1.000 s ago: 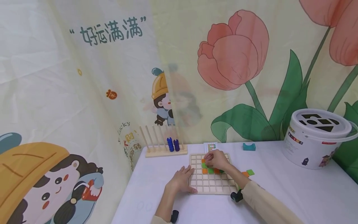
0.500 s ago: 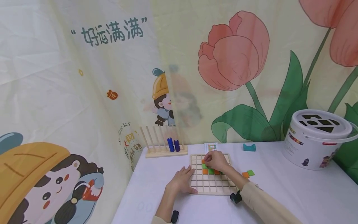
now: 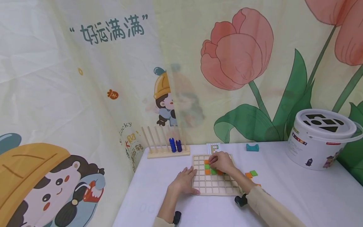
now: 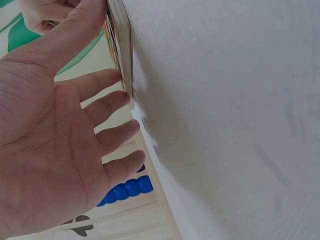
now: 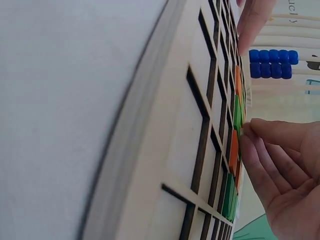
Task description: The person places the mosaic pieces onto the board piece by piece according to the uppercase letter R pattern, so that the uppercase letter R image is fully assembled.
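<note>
A wooden grid board (image 3: 216, 194) lies on the white table, with orange tiles (image 3: 208, 171) and green tiles (image 3: 213, 171) set in its upper middle cells. At its left edge rests my left hand (image 3: 183, 182), fingers spread and thumb at the near corner. In the left wrist view its fingertips touch the board's side (image 4: 125, 55). My right hand (image 3: 223, 162) is over the tiles, thumb and forefinger together. The right wrist view has those fingertips (image 5: 254, 124) pinching at a small tile beside a green tile (image 5: 237, 111); they hide most of it.
Loose green (image 3: 253, 173) and orange tiles (image 3: 248, 175) lie right of the board. Behind it are a printed card (image 3: 211, 147) and a teal block (image 3: 252, 147). A peg rack (image 3: 168, 154) with blue and purple beads stands back left, a lidded white bucket (image 3: 314, 148) back right.
My right fingertips have shifted slightly right over the tiles. Another orange tile now shows beside the right sleeve. The left hand keeps its place on the board's edge.
</note>
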Available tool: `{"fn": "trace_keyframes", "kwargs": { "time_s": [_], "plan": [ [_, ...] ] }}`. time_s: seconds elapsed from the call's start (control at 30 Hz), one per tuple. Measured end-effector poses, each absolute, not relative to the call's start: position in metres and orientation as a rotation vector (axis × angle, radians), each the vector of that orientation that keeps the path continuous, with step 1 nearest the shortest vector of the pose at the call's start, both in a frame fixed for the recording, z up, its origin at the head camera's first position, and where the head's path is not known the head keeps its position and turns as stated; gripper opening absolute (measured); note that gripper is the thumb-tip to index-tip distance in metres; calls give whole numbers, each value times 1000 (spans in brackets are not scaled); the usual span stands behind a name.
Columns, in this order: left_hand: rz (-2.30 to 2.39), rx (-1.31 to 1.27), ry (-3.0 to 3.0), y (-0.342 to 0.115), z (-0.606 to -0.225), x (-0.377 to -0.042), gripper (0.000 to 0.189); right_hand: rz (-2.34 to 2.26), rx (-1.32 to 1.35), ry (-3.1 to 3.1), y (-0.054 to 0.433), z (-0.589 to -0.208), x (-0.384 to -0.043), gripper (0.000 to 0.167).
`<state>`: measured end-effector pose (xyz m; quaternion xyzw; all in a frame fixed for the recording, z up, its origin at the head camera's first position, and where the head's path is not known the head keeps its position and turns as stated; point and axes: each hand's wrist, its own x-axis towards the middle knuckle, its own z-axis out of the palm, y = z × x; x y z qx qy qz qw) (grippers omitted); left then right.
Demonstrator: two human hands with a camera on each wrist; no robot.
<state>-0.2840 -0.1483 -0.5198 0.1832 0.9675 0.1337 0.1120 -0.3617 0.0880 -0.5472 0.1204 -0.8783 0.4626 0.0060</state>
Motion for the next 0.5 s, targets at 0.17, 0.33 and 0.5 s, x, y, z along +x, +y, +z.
{"fn": "trace_keyframes", "kwargs": {
  "time_s": [0.17,0.33,0.5],
  "plan": [
    [372,543,2848,-148,-520,-286,99,1446,372,-2717,94,-545,-358,14],
    [382,544,2846,-148,-521,-287,99,1419,384,-2716,102,-542,-355,13],
    [396,541,2848,-148,-522,-286,99,1466,398,-2692,113,-535,-351,13]
  ]
}}
